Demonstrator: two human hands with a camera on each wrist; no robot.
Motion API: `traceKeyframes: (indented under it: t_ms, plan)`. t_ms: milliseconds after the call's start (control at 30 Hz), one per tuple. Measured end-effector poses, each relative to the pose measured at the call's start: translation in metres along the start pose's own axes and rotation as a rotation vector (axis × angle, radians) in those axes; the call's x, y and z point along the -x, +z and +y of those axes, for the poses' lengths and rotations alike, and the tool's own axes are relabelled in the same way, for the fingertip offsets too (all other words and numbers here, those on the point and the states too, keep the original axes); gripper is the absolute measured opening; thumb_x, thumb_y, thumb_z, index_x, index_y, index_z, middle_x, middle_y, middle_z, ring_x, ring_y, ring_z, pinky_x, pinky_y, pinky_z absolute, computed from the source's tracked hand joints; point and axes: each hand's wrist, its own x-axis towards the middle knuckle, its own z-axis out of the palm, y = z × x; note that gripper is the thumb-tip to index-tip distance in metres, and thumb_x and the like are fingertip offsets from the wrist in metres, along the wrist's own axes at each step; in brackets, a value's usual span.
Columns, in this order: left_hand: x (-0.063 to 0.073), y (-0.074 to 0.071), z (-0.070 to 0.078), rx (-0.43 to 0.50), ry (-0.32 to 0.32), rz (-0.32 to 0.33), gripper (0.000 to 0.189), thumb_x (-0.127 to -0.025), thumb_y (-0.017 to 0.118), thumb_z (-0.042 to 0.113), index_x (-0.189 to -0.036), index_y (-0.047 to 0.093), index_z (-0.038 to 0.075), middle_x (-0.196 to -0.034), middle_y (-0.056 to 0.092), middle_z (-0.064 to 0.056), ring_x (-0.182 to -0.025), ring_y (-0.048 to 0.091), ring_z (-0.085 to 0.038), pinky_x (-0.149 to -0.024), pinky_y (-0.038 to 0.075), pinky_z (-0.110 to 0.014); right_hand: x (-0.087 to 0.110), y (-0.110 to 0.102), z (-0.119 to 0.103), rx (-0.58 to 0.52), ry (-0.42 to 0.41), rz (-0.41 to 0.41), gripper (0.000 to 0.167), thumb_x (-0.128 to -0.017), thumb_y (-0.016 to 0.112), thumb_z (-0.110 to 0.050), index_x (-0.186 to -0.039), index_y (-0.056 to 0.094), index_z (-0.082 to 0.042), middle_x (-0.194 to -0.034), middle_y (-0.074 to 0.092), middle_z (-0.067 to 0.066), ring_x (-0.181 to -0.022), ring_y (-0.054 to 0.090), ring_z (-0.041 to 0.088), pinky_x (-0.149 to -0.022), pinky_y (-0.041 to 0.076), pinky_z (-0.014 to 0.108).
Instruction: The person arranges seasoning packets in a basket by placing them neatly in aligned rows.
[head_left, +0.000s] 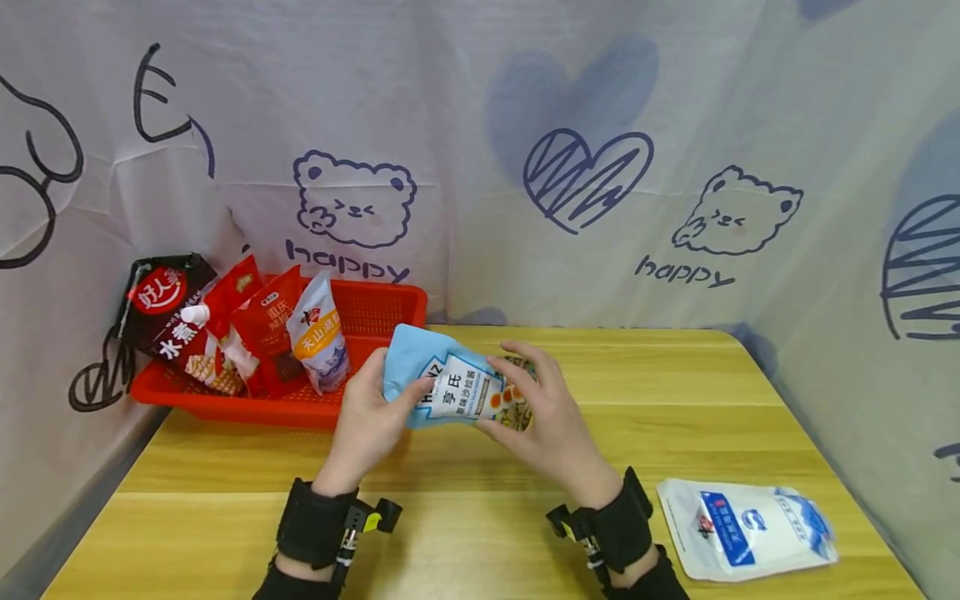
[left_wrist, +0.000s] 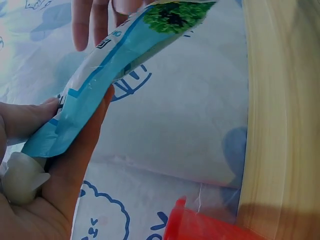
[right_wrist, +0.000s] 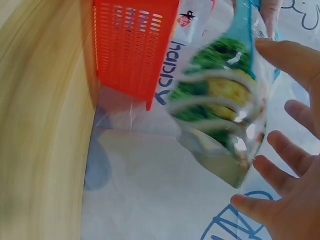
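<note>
A light blue salad dressing pouch (head_left: 452,387) is held above the table, tilted, with its label facing up. My left hand (head_left: 372,414) grips its blue spout end, thumb on the front and fingers beneath. The white spout cap (left_wrist: 22,180) sits by the palm in the left wrist view. My right hand (head_left: 546,417) is around the pouch's other end, its fingers (right_wrist: 287,150) spread and loosely bent beside the printed salad picture. In the right wrist view the pouch (right_wrist: 220,95) looks blurred.
A red plastic basket (head_left: 382,304) stands at the back left. Inside are a black-and-red food bag (head_left: 168,308), red packets (head_left: 273,317) and a white-and-orange pouch (head_left: 321,333). A white-and-blue bag (head_left: 750,529) lies at the front right of the wooden table (head_left: 645,392). A printed cloth hangs behind.
</note>
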Motion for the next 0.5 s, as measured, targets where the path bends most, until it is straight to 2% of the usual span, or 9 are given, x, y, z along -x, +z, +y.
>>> traceKeyframes:
  t_ms: [133, 400, 433, 500]
  plan:
    - [0.0003, -0.0001, -0.0009, -0.027, 0.033, -0.012, 0.032, -0.093, 0.078, 0.007, -0.121, 0.064, 0.002, -0.103, 0.074, -0.014, -0.085, 0.071, -0.022, -0.073, 0.060, -0.027, 0.0000, -0.0021, -0.0012, -0.036, 0.016, 0.012, 0.079, -0.078, 0.094, -0.019, -0.145, 0.055, -0.009, -0.151, 0.046, 0.015, -0.140, 0.045, 0.034, -0.103, 0.051, 0.050]
    - [0.0014, 0.0013, -0.0022, -0.095, 0.096, -0.122, 0.029, -0.092, 0.080, 0.007, -0.118, 0.067, 0.007, -0.095, 0.073, -0.009, -0.076, 0.065, -0.020, -0.066, 0.058, -0.029, 0.0010, -0.0032, -0.0024, -0.066, -0.008, -0.011, 0.070, -0.086, 0.086, -0.015, -0.147, 0.053, -0.005, -0.142, 0.058, 0.013, -0.133, 0.055, 0.030, -0.109, 0.048, 0.047]
    - [0.0016, 0.0015, -0.0019, -0.100, 0.098, -0.135, 0.028, -0.091, 0.080, 0.007, -0.117, 0.068, 0.008, -0.093, 0.072, -0.008, -0.075, 0.064, -0.020, -0.065, 0.057, -0.030, 0.0012, -0.0030, -0.0026, -0.070, -0.009, -0.022, 0.068, -0.087, 0.085, -0.015, -0.147, 0.053, -0.005, -0.140, 0.060, 0.012, -0.130, 0.057, 0.029, -0.108, 0.049, 0.046]
    - [0.0019, 0.0020, -0.0020, -0.117, 0.107, -0.155, 0.025, -0.091, 0.080, 0.007, -0.114, 0.069, 0.008, -0.091, 0.071, -0.008, -0.073, 0.062, -0.019, -0.062, 0.056, -0.029, 0.0016, -0.0026, -0.0034, -0.080, 0.000, -0.052, 0.063, -0.091, 0.082, -0.015, -0.146, 0.054, -0.004, -0.133, 0.065, 0.011, -0.120, 0.064, 0.025, -0.095, 0.057, 0.038]
